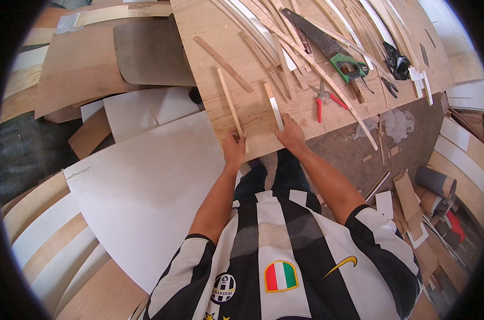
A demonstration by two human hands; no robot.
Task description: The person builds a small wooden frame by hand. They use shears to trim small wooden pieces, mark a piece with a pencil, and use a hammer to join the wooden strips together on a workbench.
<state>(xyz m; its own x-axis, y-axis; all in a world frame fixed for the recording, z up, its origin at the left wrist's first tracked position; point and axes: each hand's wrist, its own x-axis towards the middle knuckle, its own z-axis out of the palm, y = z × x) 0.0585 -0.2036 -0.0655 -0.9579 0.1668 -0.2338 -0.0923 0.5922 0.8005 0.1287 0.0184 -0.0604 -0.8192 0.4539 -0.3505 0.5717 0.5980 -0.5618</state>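
So, both hands down at the near edge of the plywood counter (210, 32): left hand (234, 149) pinching a thin wood strip (230, 101), right hand (291, 133) pressing a white-faced strip (274, 106) just beside it. Red-handled pliers (322, 96) near, green-handled saw (327, 45) farther back.

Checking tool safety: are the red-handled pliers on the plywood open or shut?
Open: the red-handled pliers lie flat on the plywood, handles splayed apart.

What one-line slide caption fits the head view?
Left hand and right hand each rest on a thin wood strip at the plywood board's near edge, handsaw and pliers beyond.
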